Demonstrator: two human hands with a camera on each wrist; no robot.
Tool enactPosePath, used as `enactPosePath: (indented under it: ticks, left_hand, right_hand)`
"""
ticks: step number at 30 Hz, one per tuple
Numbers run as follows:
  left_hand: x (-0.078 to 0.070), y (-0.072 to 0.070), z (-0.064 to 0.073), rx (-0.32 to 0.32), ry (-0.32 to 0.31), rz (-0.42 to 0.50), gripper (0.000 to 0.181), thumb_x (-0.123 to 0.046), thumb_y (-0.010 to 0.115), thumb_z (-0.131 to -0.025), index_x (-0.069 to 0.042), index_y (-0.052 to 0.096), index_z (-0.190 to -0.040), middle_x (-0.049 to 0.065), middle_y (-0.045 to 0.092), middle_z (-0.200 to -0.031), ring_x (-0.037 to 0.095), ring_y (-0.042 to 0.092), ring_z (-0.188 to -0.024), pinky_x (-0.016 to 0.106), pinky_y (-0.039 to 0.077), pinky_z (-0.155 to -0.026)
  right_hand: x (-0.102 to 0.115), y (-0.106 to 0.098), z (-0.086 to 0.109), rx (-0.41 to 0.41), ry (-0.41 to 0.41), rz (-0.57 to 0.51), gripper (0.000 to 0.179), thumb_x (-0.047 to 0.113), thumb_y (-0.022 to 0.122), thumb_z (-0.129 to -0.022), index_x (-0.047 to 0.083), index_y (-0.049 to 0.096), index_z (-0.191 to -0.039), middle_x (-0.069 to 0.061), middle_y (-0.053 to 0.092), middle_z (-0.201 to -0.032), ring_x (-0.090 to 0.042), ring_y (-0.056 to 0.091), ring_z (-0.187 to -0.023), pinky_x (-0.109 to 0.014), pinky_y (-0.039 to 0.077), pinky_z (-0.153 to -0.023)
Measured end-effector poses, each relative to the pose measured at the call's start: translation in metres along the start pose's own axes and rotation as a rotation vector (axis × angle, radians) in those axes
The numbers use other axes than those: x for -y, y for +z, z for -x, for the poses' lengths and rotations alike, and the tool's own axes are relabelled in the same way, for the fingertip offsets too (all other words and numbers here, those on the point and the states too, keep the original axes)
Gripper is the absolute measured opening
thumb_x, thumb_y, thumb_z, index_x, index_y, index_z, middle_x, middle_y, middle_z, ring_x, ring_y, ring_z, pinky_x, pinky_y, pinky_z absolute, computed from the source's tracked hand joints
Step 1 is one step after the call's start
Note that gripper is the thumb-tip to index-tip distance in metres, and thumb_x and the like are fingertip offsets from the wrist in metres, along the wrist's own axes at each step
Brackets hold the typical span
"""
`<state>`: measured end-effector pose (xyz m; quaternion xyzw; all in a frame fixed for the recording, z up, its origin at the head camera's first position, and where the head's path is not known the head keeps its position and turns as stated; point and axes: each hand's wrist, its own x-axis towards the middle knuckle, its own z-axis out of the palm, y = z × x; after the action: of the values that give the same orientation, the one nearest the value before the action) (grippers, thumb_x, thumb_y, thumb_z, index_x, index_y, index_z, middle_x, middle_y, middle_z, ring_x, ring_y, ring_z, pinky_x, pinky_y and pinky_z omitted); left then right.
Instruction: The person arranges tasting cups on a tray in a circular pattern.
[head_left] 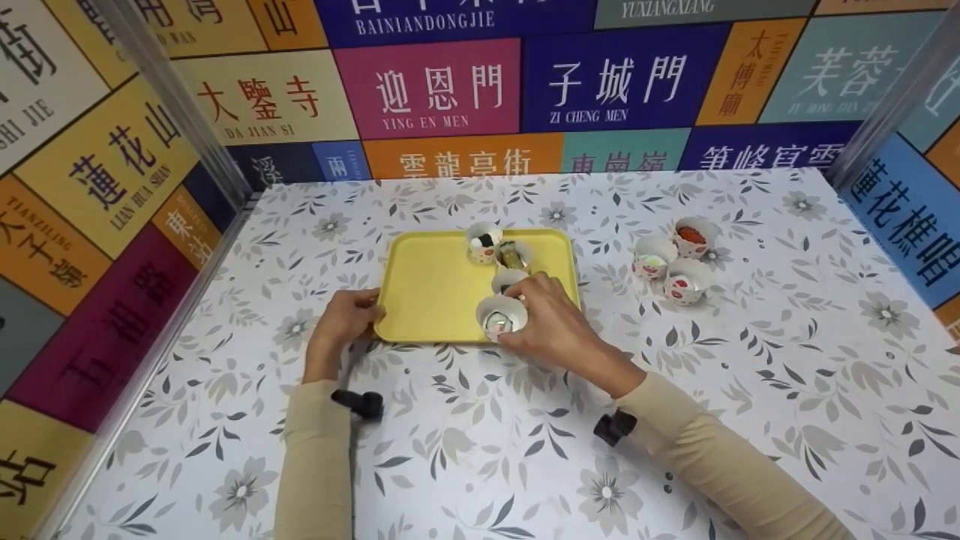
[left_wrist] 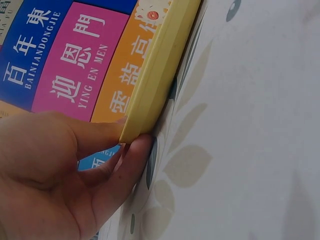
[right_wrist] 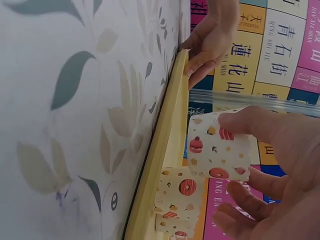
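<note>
My left hand pinches the left edge of a yellow tray, thumb on top and fingers at the rim's underside in the left wrist view. My right hand holds a patterned paper baking cup between thumb and fingers, just above the tray's front right part. Inside that cup lies a whitish round piece of food. Behind it on the tray stand a cup with white and black food, a cup with a dark green strip and a cup partly hidden by my right hand.
Right of the tray, three more paper cups stand close together: one with orange-red food, one with pale food and one with a red-and-white piece. A flower-patterned cloth covers the table. Panels with lettering stand behind.
</note>
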<state>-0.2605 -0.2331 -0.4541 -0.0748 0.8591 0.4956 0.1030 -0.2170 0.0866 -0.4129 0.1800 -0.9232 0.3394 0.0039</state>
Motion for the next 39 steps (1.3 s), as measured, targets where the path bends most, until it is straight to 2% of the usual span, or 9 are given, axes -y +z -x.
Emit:
enactPosePath:
  ticks: [3, 7, 14, 23, 30, 39]
  left_hand:
    - [0.000, 0.000, 0.000, 0.001, -0.004, -0.001, 0.048, -0.002, 0.053, -0.098, -0.002, 0.049, -0.146, 0.026, 0.064, -0.131, 0.011, 0.066, -0.076, 0.022, 0.055, -0.064]
    - [0.000, 0.000, 0.000, 0.003, -0.009, 0.003, 0.048, -0.002, 0.054, -0.098, -0.002, 0.049, -0.146, 0.027, 0.063, -0.131, 0.013, 0.066, -0.079, 0.023, 0.056, -0.065]
    - [-0.001, 0.000, -0.001, -0.004, -0.020, 0.002, 0.047, -0.003, 0.054, -0.099, -0.003, 0.050, -0.146, 0.026, 0.063, -0.133, 0.011, 0.066, -0.078, 0.022, 0.055, -0.065]
    - [0.000, 0.001, -0.001, -0.016, -0.023, 0.001, 0.047, -0.002, 0.054, -0.098, -0.003, 0.050, -0.145, 0.026, 0.064, -0.130, 0.011, 0.065, -0.074, 0.022, 0.055, -0.064]
    - [-0.002, 0.001, -0.001, -0.011, -0.030, 0.006, 0.047, -0.002, 0.055, -0.098, -0.004, 0.052, -0.145, 0.025, 0.066, -0.128, 0.011, 0.065, -0.075, 0.023, 0.055, -0.065]
    - [-0.001, 0.000, 0.000, 0.000, -0.050, 0.017, 0.046, -0.004, 0.055, -0.100, -0.005, 0.051, -0.146, 0.024, 0.065, -0.131, 0.013, 0.067, -0.079, 0.024, 0.056, -0.066]
  right_hand:
    - [0.001, 0.004, -0.005, -0.014, -0.026, 0.022, 0.058, 0.024, 0.089, -0.071, 0.007, 0.065, -0.121, -0.012, 0.055, -0.123, -0.030, 0.046, -0.117, -0.043, 0.046, -0.096]
    - [0.002, 0.008, -0.012, -0.024, -0.021, 0.034, 0.058, 0.025, 0.090, -0.071, 0.008, 0.066, -0.121, -0.011, 0.055, -0.130, -0.032, 0.043, -0.128, -0.043, 0.042, -0.107]
    - [0.000, 0.020, -0.024, -0.030, -0.043, 0.078, 0.060, 0.032, 0.090, -0.070, 0.006, 0.067, -0.119, -0.016, 0.053, -0.139, -0.039, 0.036, -0.139, -0.049, 0.032, -0.118]
    - [0.000, 0.027, -0.037, -0.054, -0.036, 0.109, 0.061, 0.030, 0.091, -0.069, 0.006, 0.069, -0.120, -0.017, 0.051, -0.144, -0.038, 0.033, -0.142, -0.048, 0.026, -0.122]
    - [-0.003, 0.032, -0.041, -0.032, -0.006, 0.128, 0.064, 0.031, 0.091, -0.071, 0.005, 0.068, -0.124, -0.018, 0.048, -0.147, -0.038, 0.031, -0.143, -0.049, 0.028, -0.120]
    - [-0.002, 0.033, -0.044, 0.000, 0.031, 0.149, 0.071, 0.036, 0.091, -0.070, 0.006, 0.065, -0.129, -0.017, 0.043, -0.153, -0.038, 0.025, -0.148, -0.051, 0.022, -0.123]
